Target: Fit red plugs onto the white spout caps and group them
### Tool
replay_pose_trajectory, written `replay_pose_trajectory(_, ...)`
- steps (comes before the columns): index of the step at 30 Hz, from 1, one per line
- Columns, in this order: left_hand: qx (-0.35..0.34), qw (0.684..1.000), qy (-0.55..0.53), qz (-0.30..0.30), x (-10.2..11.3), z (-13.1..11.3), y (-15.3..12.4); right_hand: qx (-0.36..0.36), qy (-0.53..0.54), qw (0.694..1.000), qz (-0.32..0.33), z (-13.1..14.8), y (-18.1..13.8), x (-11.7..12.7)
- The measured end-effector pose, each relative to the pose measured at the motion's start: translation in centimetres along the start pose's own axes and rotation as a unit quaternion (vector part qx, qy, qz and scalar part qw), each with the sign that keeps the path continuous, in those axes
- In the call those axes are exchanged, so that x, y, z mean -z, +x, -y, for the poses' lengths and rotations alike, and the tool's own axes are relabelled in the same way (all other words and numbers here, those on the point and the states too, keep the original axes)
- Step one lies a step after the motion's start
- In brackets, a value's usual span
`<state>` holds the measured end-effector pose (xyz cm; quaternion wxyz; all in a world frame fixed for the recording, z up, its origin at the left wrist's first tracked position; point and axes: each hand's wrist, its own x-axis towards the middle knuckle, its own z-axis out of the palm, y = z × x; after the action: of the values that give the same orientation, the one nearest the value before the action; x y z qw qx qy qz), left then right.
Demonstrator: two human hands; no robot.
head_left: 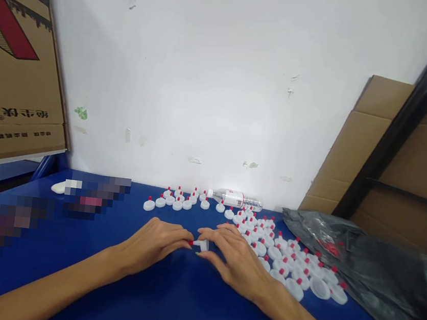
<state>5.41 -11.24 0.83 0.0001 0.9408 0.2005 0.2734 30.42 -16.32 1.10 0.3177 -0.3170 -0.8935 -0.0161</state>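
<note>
Over the middle of the blue table, my left hand point(158, 241) pinches a small red tip point(190, 242) between thumb and fingers. The tip sits at the narrow end of a white nozzle cap point(204, 245), whose wide base my right hand point(237, 257) grips from the other side. The cap lies sideways between both hands. To the right of my right hand, many white nozzle caps point(282, 265) with red tips stand crowded together. More such caps point(177, 204) stand in a looser group behind my hands, near the wall.
A clear plastic bottle point(234, 198) lies along the wall. On the right, a dark grey plastic bag point(385, 277) carries a clear bag of red pieces point(330, 247). Cardboard boxes point(18, 81) rise at left and right. A white object point(58, 187) rests at far left, beside pixelated patches.
</note>
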Motion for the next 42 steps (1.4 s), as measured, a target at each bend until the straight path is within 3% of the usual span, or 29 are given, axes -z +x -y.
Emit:
replay_pose_trajectory(11,-0.054,0.995,0.083,0.003,-0.2,-0.7,0.2,-0.034,0.019,0.999,0.006,1.0,0.1,0.1)
replay_pose_trajectory(16,-0.035,0.993,0.096,-0.052,-0.6,-1.0,-0.2,-0.048,0.019,0.997,0.058,1.3,-0.1,0.1)
replay_pose_trajectory(22,-0.018,0.987,0.115,-0.11,-0.9,-1.7,-0.2,-0.042,0.024,0.997,0.066,1.3,0.0,0.1)
replay_pose_trajectory(29,-0.013,0.996,0.077,-0.033,-1.0,-2.0,0.0,-0.015,0.042,0.997,0.06,1.1,-0.1,-0.6)
replay_pose_trajectory(42,-0.039,0.994,0.088,-0.058,-1.0,-1.7,0.0,-0.02,0.04,0.995,0.085,1.1,-0.1,-0.6)
